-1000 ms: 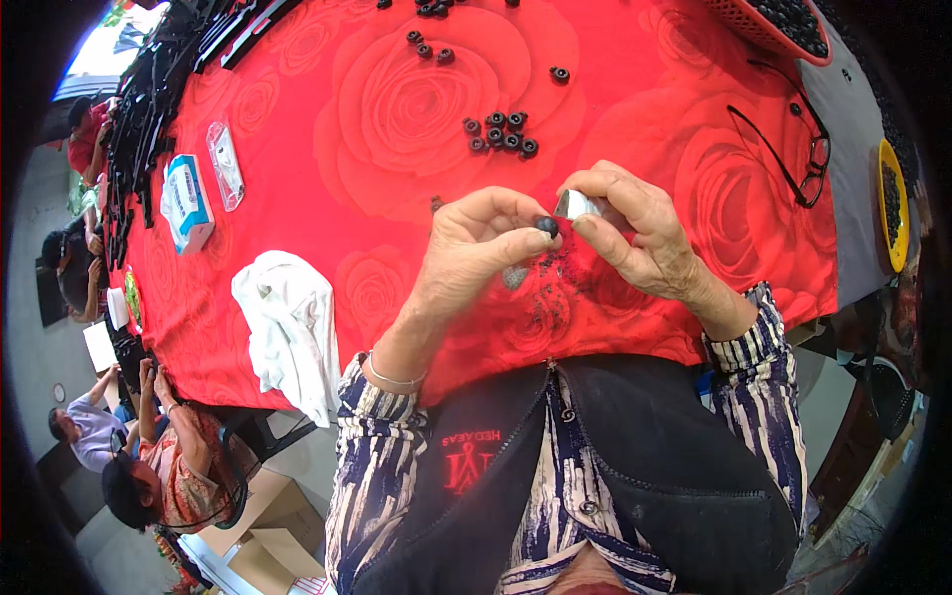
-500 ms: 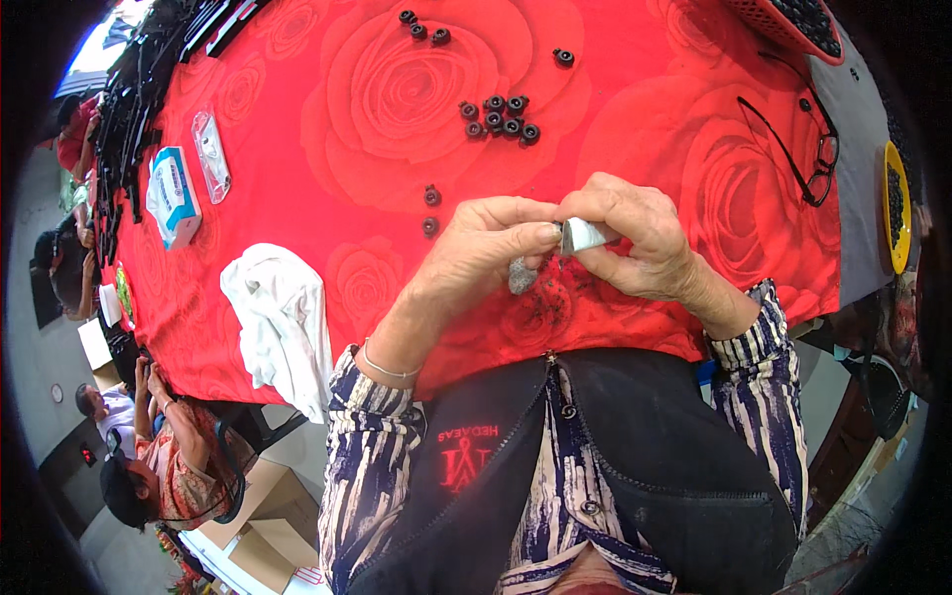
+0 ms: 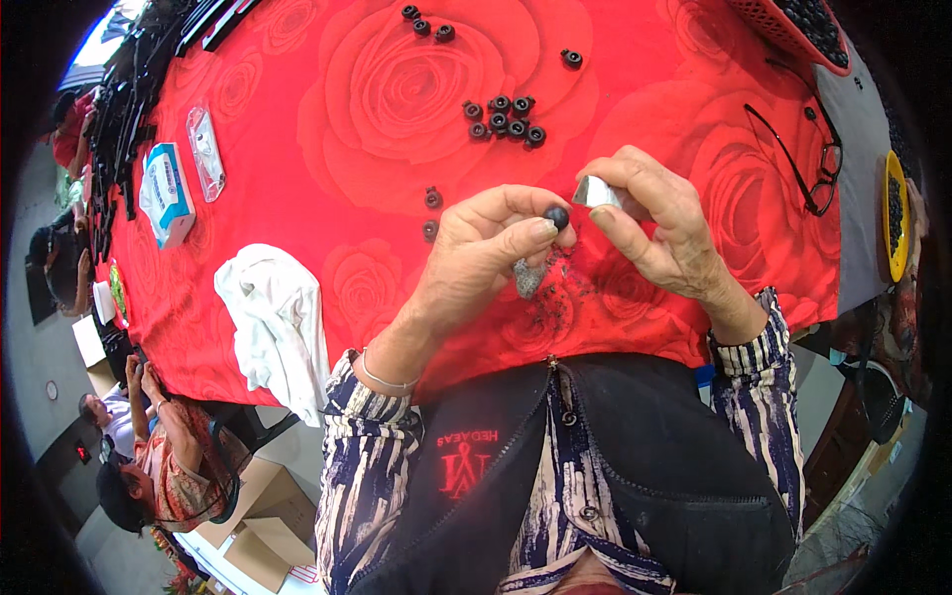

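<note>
My left hand [image 3: 474, 246] pinches a small round black part [image 3: 557, 215] between thumb and fingertips. Just right of it, my right hand [image 3: 662, 223] grips a short blade wrapped in white [image 3: 601, 192], its dull metal end pointing left, apart from the black part. A grey speckled piece [image 3: 529, 280] shows below my left fingers; whether it is held or lying on the cloth I cannot tell. Dark shavings [image 3: 547, 309] are scattered on the red tablecloth [image 3: 635, 89] beneath. Several small black ring-topped parts [image 3: 518, 127] sit in a cluster beyond my hands.
A white cloth [image 3: 273, 322] and a tissue pack [image 3: 167, 198] lie left, near a clear plastic packet [image 3: 206, 154]. Long black strips [image 3: 124, 129] pile at the far left. Right are eyeglasses [image 3: 821, 178], a red basket [image 3: 793, 30] and a yellow tray [image 3: 895, 263]. People sit at the left.
My right hand has drawn the blade away from the part, up and to the right. The round black part in my left fingers now shows plainly.
</note>
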A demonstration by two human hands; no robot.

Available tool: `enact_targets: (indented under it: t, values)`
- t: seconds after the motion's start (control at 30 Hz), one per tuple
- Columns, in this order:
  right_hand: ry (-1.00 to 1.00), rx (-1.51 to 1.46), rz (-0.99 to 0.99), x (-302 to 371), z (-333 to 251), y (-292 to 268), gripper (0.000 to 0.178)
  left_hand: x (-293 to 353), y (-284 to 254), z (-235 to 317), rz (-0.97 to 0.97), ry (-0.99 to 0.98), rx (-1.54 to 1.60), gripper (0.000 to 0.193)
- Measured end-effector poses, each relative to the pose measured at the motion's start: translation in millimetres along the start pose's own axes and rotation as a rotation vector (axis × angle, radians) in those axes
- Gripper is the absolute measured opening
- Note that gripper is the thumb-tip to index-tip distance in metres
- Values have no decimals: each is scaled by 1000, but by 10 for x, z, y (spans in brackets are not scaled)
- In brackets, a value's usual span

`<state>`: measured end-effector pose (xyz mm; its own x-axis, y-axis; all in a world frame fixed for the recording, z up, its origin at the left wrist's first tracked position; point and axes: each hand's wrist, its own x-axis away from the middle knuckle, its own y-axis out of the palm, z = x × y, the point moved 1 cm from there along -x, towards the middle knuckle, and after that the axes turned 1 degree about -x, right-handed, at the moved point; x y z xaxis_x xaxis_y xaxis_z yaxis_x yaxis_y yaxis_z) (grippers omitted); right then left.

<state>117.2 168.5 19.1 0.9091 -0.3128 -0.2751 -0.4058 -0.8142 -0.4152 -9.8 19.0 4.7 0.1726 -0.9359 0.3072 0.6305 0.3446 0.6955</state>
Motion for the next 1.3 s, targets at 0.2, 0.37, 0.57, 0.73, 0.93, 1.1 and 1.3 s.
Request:
enact_targets:
  t: [0.2,0.37,0.57,0.73,0.93,1.1,1.3]
  values:
    - [-49,58,24,8,30,53,23,-14,-36,-64,56,54,-38,21]
    - [-24,51,21,9,15,58,24,-8,-2,-64,82,32,-76,22]
    - [-19,49,7,14,16,68,23,-21,-12,-109,89,1,-75,22]
    - [-8,67,-9,21,42,66,24,-24,-39,-128,85,-2,-45,23]
    - [-14,65,-19,18,59,63,24,-22,-24,-92,101,-21,-61,23]
    - [-4,29,-34,9,63,60,23,-29,-56,-131,92,-13,-51,23]
    - [-8,48,-39,8,86,62,23,-34,-35,-115,103,-39,-42,23]
